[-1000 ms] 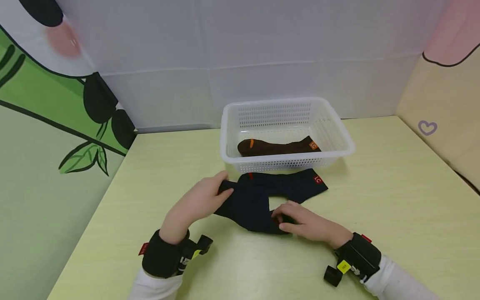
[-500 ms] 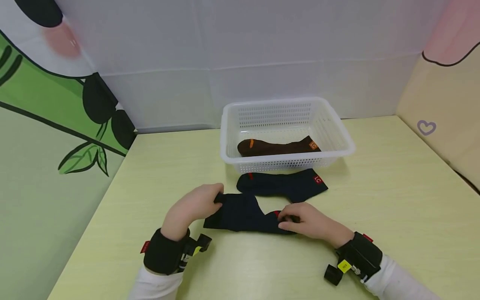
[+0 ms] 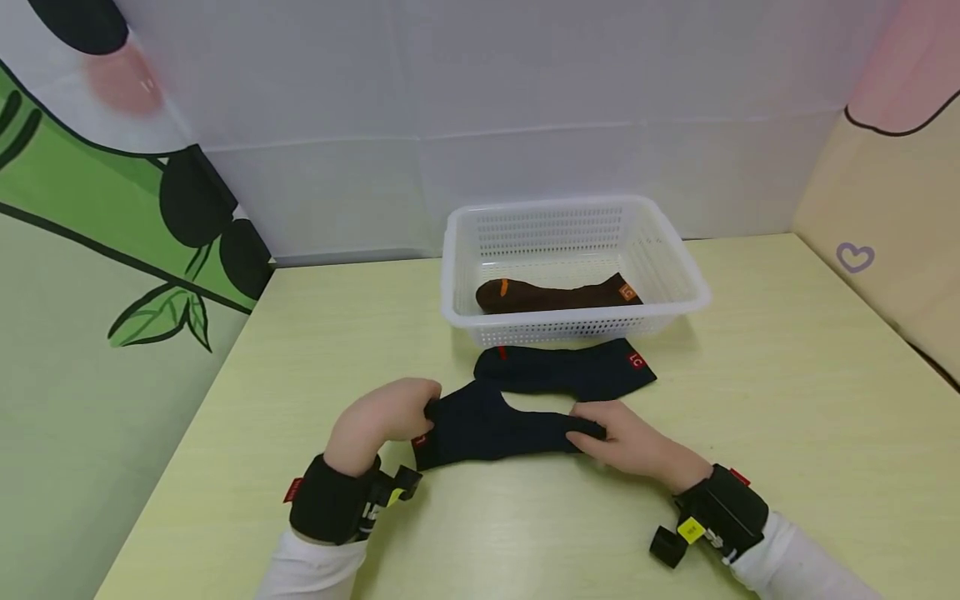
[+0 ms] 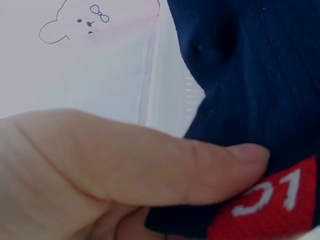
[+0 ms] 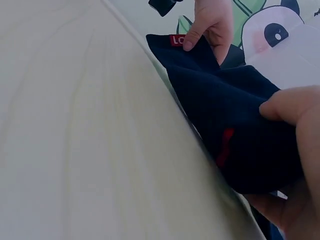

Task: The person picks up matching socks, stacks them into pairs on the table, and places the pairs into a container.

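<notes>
A navy sock (image 3: 487, 425) stretches between both hands just over the table. My left hand (image 3: 386, 421) pinches its cuff, the thumb lying beside a red patch with white letters (image 4: 270, 200) in the left wrist view. At the other end, my right hand (image 3: 630, 437) grips the toe, where a red stripe (image 5: 225, 147) shows in the right wrist view. Behind it a second navy sock (image 3: 562, 369) lies flat, its red patch at the right; the held sock overlaps part of its near edge.
At the back stands a white plastic basket (image 3: 686, 292) with a brown sock (image 3: 555, 296) inside, marked in orange. The pale wooden table (image 3: 787, 375) meets a grey cloth wall behind and printed panels at both sides.
The held sock has come off most of the other sock, toward me, and turned so its red cuff patch shows at left. My left hand moved slightly down; my right now grips the toe.
</notes>
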The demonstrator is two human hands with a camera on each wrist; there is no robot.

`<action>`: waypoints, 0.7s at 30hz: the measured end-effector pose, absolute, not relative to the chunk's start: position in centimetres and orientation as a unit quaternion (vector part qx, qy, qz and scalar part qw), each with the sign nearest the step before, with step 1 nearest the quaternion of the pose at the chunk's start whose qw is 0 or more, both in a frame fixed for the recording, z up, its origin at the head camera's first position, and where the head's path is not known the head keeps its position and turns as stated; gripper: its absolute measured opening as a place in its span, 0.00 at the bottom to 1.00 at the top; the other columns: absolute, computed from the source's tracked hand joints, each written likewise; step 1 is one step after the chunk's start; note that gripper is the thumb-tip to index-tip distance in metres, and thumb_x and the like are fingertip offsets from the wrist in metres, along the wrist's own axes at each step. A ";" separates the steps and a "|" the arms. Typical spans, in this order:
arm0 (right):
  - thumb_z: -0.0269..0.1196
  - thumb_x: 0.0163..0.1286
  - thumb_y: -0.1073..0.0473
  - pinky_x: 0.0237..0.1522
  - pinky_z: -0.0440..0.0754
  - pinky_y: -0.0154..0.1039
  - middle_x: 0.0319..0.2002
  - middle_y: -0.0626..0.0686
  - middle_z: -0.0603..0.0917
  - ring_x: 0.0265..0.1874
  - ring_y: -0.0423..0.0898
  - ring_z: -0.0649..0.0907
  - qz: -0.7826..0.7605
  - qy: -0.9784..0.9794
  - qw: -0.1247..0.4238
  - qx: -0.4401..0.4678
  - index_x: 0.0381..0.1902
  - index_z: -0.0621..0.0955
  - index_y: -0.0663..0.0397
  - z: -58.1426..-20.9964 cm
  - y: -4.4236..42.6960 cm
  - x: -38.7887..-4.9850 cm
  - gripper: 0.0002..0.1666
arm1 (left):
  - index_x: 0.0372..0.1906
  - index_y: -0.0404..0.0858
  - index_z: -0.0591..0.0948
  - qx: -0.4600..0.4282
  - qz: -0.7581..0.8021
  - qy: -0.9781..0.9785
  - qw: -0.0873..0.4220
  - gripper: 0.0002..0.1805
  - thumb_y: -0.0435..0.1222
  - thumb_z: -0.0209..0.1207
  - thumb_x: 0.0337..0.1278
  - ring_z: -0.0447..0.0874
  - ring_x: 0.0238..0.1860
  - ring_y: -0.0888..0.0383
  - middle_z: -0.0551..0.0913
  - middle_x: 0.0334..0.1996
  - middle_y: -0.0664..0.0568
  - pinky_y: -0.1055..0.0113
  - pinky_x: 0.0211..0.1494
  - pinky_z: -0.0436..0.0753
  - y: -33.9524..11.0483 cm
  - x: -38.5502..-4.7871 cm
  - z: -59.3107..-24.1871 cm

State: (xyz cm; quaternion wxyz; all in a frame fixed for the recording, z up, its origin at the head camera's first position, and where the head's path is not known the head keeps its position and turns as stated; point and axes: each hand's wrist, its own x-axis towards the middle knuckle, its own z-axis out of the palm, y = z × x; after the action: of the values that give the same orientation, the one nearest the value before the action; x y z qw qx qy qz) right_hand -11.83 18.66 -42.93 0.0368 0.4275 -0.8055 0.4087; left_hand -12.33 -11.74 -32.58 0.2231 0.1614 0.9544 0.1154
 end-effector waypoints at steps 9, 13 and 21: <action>0.61 0.67 0.57 0.39 0.75 0.33 0.39 0.49 0.83 0.34 0.37 0.78 0.419 -0.850 -0.086 0.307 0.48 0.76 0.53 -41.6 19.9 -12.1 0.13 | 0.28 0.37 0.73 0.164 0.102 0.949 0.248 0.08 0.27 0.62 0.53 0.68 0.30 0.55 0.70 0.24 0.52 0.64 0.36 0.67 -10.6 -12.3 -33.9; 0.61 0.67 0.55 0.40 0.76 0.32 0.41 0.51 0.83 0.34 0.37 0.79 0.371 -0.850 -0.124 0.352 0.52 0.75 0.52 -41.2 21.1 -12.8 0.18 | 0.30 0.37 0.74 0.176 0.094 0.947 0.253 0.08 0.28 0.63 0.53 0.68 0.30 0.55 0.72 0.26 0.52 0.62 0.38 0.69 -9.5 -11.9 -34.6; 0.64 0.64 0.59 0.48 0.79 0.35 0.52 0.53 0.83 0.49 0.44 0.81 0.302 -0.849 -0.136 0.412 0.54 0.80 0.54 -40.8 22.8 -13.6 0.20 | 0.31 0.37 0.74 0.201 0.088 0.944 0.245 0.09 0.30 0.64 0.52 0.68 0.30 0.55 0.72 0.26 0.52 0.61 0.40 0.70 -7.9 -11.5 -35.5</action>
State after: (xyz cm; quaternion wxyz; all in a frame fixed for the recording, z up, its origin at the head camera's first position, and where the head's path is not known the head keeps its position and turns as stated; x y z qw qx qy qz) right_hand -13.61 22.77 -40.83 -0.1364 0.4120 -0.8488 0.3019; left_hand -11.48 -7.91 -35.49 0.2452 0.2006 0.9444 0.0880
